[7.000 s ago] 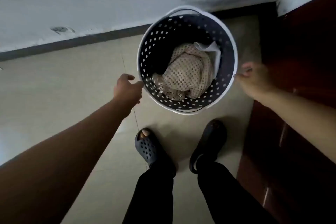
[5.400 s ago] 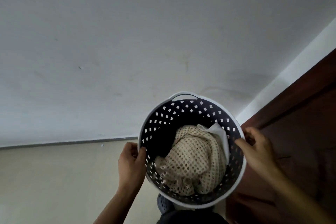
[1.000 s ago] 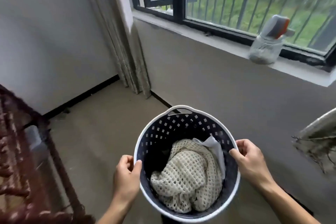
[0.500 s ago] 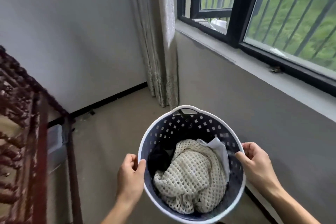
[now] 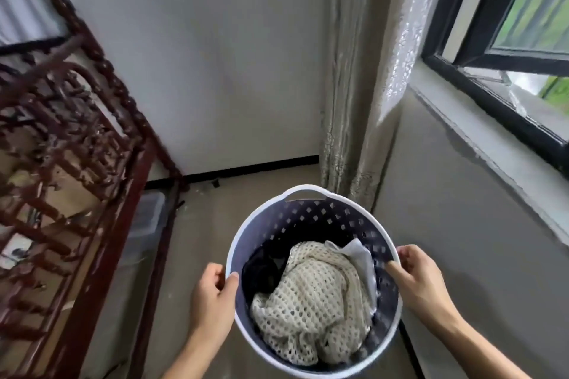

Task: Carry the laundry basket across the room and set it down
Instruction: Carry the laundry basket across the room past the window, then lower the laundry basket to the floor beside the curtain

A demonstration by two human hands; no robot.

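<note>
Curtain [image 5: 354,101] now ahead, window [image 5: 508,40] shifted right, left hand [image 5: 212,295], right hand [image 5: 421,283] gripping laundry basket [image 5: 308,194] rim above bare floor [image 5: 191,240].

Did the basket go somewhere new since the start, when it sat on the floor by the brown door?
Yes. The laundry basket is now off the floor, held near the curtain and window, across the room from that door.
</note>
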